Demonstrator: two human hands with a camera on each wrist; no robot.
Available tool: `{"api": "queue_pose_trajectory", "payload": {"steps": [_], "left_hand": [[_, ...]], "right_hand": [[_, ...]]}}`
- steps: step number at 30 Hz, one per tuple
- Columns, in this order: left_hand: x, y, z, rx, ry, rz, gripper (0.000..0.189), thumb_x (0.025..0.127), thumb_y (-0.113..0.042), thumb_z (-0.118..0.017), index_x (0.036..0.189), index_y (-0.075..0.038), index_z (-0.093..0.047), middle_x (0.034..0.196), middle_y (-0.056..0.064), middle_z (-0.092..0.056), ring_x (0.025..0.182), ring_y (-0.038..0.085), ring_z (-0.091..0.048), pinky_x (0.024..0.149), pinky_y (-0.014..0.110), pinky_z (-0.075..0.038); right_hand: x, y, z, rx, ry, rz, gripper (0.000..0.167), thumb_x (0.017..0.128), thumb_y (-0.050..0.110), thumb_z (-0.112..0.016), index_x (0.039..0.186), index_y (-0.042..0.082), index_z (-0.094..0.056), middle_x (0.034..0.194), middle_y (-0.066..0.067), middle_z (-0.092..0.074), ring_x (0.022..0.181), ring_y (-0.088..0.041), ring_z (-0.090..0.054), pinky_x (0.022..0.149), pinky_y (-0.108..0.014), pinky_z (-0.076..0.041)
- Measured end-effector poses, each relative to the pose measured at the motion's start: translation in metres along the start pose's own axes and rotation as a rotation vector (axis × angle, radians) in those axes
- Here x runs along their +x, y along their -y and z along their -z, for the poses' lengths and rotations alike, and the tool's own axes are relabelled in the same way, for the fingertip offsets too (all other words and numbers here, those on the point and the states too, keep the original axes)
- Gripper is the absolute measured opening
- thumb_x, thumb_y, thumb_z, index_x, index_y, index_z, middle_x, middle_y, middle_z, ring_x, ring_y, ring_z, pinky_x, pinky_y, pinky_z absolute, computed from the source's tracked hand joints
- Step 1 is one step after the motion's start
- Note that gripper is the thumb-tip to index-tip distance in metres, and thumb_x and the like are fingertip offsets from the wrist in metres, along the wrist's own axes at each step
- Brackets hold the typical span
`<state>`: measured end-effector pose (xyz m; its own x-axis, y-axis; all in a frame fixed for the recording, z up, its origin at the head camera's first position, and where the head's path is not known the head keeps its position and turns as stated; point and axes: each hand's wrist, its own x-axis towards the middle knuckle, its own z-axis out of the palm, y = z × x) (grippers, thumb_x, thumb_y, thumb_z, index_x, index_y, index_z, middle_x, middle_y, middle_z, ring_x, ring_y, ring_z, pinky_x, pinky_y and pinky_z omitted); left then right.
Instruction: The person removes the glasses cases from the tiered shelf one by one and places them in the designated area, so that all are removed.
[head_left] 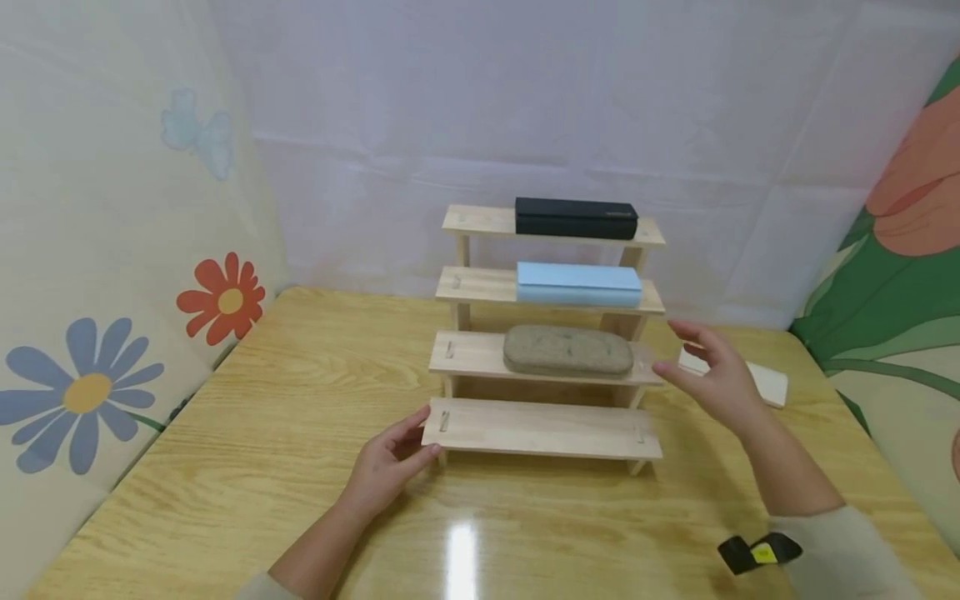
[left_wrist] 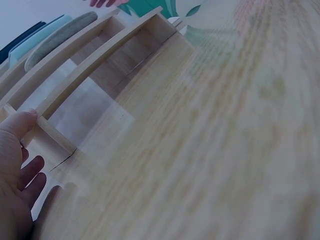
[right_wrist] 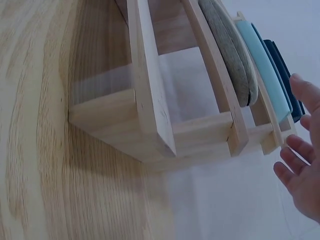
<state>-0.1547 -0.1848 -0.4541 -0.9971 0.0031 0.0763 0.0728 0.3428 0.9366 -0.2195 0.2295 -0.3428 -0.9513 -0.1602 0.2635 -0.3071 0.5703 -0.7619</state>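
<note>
A light wooden four-tier display rack [head_left: 540,429] stands on the table, its lowest board bare. My left hand [head_left: 386,462] holds the left end of that board, thumb at the front corner and a finger at the back corner. In the left wrist view the thumb [left_wrist: 22,122] presses on the board's end. My right hand [head_left: 716,383] is spread with nothing in it, thumb tip right by the second board's right end. On the rack, going up, sit a grey-brown glasses case [head_left: 567,350], a light blue case [head_left: 577,285] and a black case [head_left: 575,218].
A white case [head_left: 768,386] lies on the wood-grain table [head_left: 337,358], partly behind my right hand. Pale cloth [head_left: 525,92] hangs behind the rack, with flower-printed cloth on both sides. A black strap with a yellow patch [head_left: 761,552] shows by the right sleeve.
</note>
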Motion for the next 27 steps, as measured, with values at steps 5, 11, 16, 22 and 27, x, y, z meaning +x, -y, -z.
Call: {"api": "queue_pose_trajectory", "payload": {"steps": [5, 11, 16, 22, 27], "left_hand": [[0.000, 0.000, 0.000, -0.003, 0.006, 0.008, 0.058, 0.086, -0.010, -0.074, 0.140, -0.004, -0.053, 0.124, 0.022, -0.066, 0.110, 0.030, -0.065, 0.085, 0.011, -0.050], [0.000, 0.000, 0.000, -0.011, 0.009, 0.011, 0.058, 0.086, -0.010, -0.075, 0.140, -0.004, -0.053, 0.127, 0.022, -0.064, 0.112, 0.032, -0.064, 0.085, 0.010, -0.049], [0.001, 0.000, 0.000, -0.013, 0.015, 0.006, 0.058, 0.086, -0.010, -0.074, 0.140, -0.003, -0.052, 0.127, 0.023, -0.064, 0.112, 0.032, -0.065, 0.085, 0.011, -0.049], [0.000, -0.001, 0.000, -0.018, 0.011, 0.001, 0.057, 0.087, -0.010, -0.074, 0.140, -0.004, -0.052, 0.126, 0.022, -0.065, 0.110, 0.030, -0.065, 0.086, 0.013, -0.050], [0.000, -0.002, 0.000, -0.029, 0.009, -0.017, 0.057, 0.087, -0.011, -0.073, 0.139, -0.002, -0.052, 0.124, 0.024, -0.065, 0.108, 0.029, -0.066, 0.085, 0.014, -0.051]], "right_hand": [[0.005, 0.005, -0.010, 0.024, 0.047, 0.037, 0.062, 0.090, 0.016, -0.072, 0.143, -0.001, -0.044, 0.148, -0.022, -0.043, 0.135, -0.041, -0.039, 0.111, -0.059, -0.034], [0.009, 0.007, -0.022, 0.002, 0.112, 0.057, 0.064, 0.089, 0.018, -0.073, 0.143, 0.002, -0.044, 0.147, -0.024, -0.042, 0.134, -0.044, -0.038, 0.110, -0.062, -0.033], [0.015, 0.011, -0.030, -0.022, 0.144, 0.074, 0.062, 0.087, 0.018, -0.075, 0.141, 0.003, -0.047, 0.145, -0.023, -0.045, 0.134, -0.044, -0.040, 0.111, -0.062, -0.033], [0.024, 0.015, -0.039, -0.063, 0.178, 0.126, 0.064, 0.085, 0.021, -0.078, 0.139, 0.003, -0.050, 0.142, -0.019, -0.049, 0.132, -0.039, -0.044, 0.110, -0.061, -0.036], [0.031, 0.019, -0.045, -0.110, 0.200, 0.137, 0.066, 0.083, 0.024, -0.080, 0.138, 0.002, -0.051, 0.143, -0.018, -0.049, 0.130, -0.039, -0.046, 0.108, -0.060, -0.039]]}}
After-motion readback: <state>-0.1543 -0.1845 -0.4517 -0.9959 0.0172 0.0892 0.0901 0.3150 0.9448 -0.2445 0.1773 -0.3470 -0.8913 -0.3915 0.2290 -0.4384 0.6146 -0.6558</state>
